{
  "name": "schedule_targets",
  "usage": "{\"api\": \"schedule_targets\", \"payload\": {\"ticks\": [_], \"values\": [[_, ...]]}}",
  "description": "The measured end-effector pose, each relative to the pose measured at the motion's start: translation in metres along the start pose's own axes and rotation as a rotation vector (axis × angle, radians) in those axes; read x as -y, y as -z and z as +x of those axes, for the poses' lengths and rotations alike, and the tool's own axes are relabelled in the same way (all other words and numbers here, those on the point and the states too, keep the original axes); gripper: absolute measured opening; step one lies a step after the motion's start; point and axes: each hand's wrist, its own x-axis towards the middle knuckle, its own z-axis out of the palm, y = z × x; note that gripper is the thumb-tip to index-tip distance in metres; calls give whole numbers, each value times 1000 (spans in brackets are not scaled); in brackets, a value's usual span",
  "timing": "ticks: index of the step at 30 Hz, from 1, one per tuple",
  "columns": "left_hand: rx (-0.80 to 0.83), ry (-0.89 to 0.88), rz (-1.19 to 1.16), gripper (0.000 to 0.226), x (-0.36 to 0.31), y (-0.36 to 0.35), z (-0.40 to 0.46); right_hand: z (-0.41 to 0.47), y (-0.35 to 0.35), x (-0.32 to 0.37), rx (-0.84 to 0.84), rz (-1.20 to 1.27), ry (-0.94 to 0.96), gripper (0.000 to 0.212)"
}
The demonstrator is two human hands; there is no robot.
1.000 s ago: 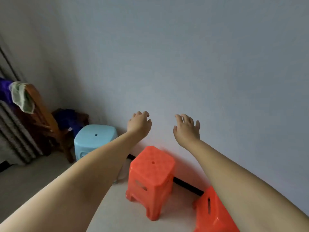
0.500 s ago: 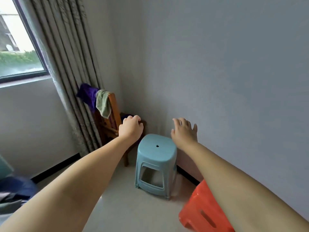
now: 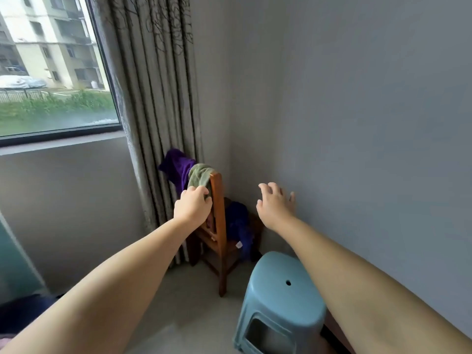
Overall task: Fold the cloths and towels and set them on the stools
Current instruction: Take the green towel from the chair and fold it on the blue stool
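Barely started, by the look of it. Nothing folded, nothing on the blue stool (image 3: 283,290), top bare. Green towel (image 3: 200,176) and purple cloth (image 3: 176,166) both draped over the back of the wooden chair (image 3: 217,221) in the corner, darker blue cloth (image 3: 237,223) slumped on the seat.

Left hand (image 3: 192,209) right at the green towel's lower edge, fingers curled; hard to tell whether gripping it or just touching. Right hand (image 3: 275,205) spread and loose, holding nothing, hovering near the grey wall (image 3: 357,123).

So everything left: pull each piece off, fold, set down.

Curtain (image 3: 153,98) hanging right behind the chair, could snag. Window (image 3: 51,65) off left. Stool close by the chair, handy but a bit in the way of the feet.
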Motion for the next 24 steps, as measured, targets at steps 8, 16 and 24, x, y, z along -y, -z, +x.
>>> {"api": "schedule_targets", "payload": {"ticks": [8, 16, 24], "values": [[-12, 148, -35, 29, 45, -18, 135, 154, -37, 29, 57, -23, 87, 48], [139, 35, -18, 32, 85, -59, 270, 259, -96, 53, 313, 191, -2, 38], [444, -257, 304, 48, 94, -108, 394, 333, -151, 66, 353, 500, -364, 38]]}}
